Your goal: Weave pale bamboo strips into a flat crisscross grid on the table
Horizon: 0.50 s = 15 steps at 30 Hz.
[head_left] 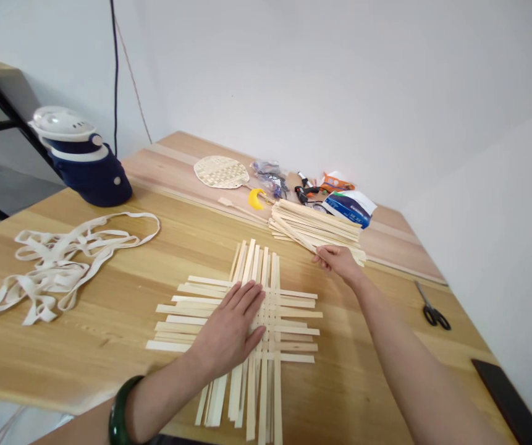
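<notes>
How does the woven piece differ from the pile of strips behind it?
The woven piece has strips crossing each other; the pile has strips lying roughly one way. The left hand lies flat on the woven piece; the right hand pinches a strip at the pile. Both have pale, flat strips.

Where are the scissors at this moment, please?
In the head view, the scissors lie on the right side of the wooden table, between the right forearm and the table's right edge.
</notes>
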Each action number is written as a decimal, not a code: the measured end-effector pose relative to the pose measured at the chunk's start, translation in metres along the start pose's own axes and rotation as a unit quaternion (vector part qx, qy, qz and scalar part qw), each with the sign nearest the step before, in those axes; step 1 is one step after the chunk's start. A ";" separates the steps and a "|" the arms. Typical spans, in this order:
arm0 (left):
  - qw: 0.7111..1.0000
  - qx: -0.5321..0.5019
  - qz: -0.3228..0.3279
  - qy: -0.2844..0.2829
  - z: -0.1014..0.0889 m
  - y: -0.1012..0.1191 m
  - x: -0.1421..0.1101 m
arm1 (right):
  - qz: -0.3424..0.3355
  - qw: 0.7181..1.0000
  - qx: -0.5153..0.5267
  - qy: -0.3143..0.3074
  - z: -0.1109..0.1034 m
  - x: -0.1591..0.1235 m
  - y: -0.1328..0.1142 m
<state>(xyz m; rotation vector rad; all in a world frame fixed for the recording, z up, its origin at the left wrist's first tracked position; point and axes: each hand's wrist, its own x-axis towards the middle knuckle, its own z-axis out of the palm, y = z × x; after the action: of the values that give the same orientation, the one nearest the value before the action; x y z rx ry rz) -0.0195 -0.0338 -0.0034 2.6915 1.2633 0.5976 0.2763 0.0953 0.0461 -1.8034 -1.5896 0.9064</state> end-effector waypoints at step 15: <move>1.000 -0.019 -0.009 0.003 0.002 0.000 0.000 | -0.049 0.987 -0.146 0.048 0.005 0.008 0.006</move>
<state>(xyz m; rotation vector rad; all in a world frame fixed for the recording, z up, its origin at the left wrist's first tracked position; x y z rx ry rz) -0.0191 -0.0336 -0.0053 2.6469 1.2628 0.6223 0.2771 0.1021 0.0375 -1.9109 -1.8045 0.5551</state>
